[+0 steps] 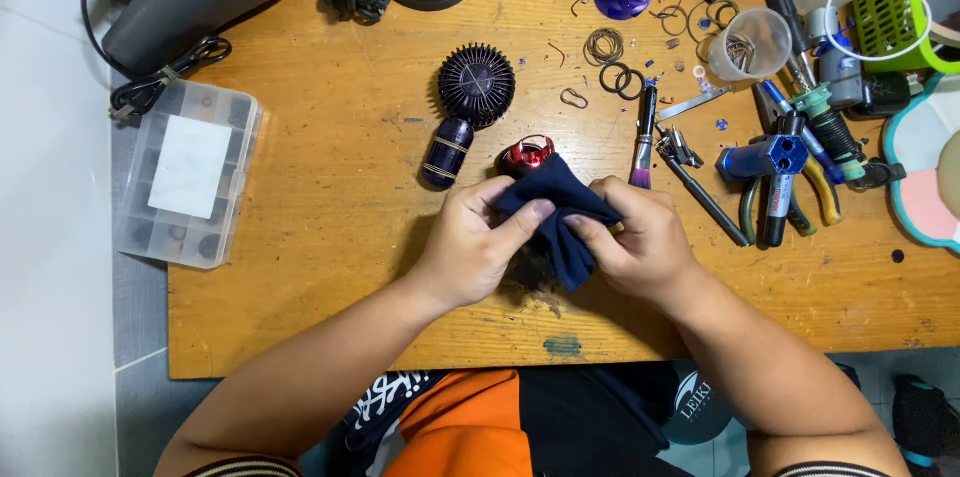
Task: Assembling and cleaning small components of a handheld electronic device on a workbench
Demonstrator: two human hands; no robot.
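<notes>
Dark blue cloth (560, 212) sits pinched between left hand (470, 247) and right hand (640, 242), both closed on it, red motor part (527, 155) just beyond.

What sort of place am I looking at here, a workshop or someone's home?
Probably a small home repair bench: a worn wooden table strewn with pliers, a clear parts box and a dismantled small fan, beside a tiled floor.

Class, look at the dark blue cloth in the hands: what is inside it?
A shiny red part sticks out of the cloth at its top. Both hands, left and right, wrap the cloth, so the rest is hidden.
</notes>
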